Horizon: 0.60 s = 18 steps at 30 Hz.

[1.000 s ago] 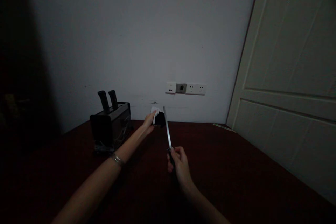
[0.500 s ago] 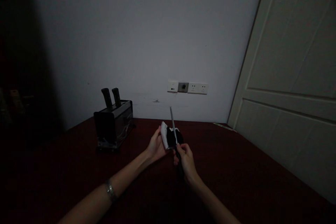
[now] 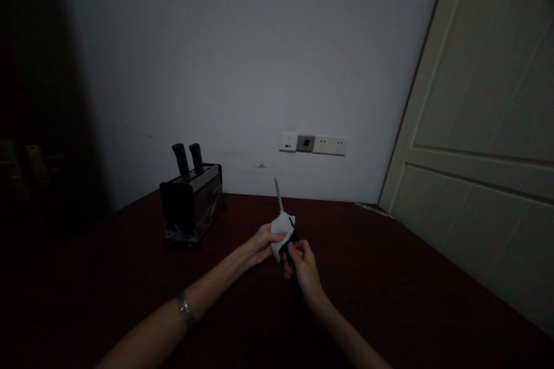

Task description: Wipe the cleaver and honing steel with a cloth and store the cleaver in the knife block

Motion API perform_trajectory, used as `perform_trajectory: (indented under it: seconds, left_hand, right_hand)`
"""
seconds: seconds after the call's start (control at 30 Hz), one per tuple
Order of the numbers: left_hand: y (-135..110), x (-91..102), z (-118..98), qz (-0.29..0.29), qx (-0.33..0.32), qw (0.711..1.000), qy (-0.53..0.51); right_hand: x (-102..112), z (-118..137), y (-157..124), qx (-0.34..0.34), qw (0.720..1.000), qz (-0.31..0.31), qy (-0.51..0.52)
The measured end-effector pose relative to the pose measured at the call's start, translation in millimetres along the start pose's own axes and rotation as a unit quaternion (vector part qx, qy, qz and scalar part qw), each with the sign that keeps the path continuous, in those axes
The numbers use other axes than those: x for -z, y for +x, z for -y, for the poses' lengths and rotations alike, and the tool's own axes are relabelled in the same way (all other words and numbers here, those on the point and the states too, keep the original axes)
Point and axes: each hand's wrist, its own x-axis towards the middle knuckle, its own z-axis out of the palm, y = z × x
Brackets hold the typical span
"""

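Observation:
My left hand (image 3: 264, 240) is closed on a white-and-black cloth (image 3: 281, 228), the thumb pressing on top. The cloth is folded around the lower part of a slim grey metal shaft (image 3: 278, 193), which points up and away toward the wall. My right hand (image 3: 306, 268) grips the black handle (image 3: 295, 282) of this same tool below the cloth. Seen this narrow and dim, the shaft does not show whether it is a knife edge-on, a fork or a steel. Both hands are close together above the dark red table (image 3: 355, 277).
On the left of the table stands a black knife block (image 3: 190, 202) with two black-handled knives (image 3: 188, 158) in it. Wall sockets (image 3: 312, 143) sit behind my hands. A flat strip (image 3: 374, 210) lies at the far right edge, near a pale panelled door (image 3: 476, 127).
The cloth, earlier spread beneath the bare shaft, is now folded over it. My left thumb has come down on top of the cloth. The view has shifted slightly.

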Motion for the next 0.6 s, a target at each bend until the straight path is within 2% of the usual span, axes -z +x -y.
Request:
perform_trajectory:
  seconds: [0.17,0.37,0.6]
  left_hand:
    - [0,-2.4,2,-0.046,0.004,0.998,0.047]
    - [8,-7.9,3,-0.106,-0.025,0.989,0.097]
    - [28,0.3,-14,-0.143,-0.047,0.981,0.121]
  right_hand:
    - [-4,-7,-3,-0.023,0.999,-0.035,0.000]
    - [-4,-11,-3,-0.015,0.998,-0.058,-0.022]
    - [-8,-11,-6,-0.020,0.998,-0.060,-0.019]
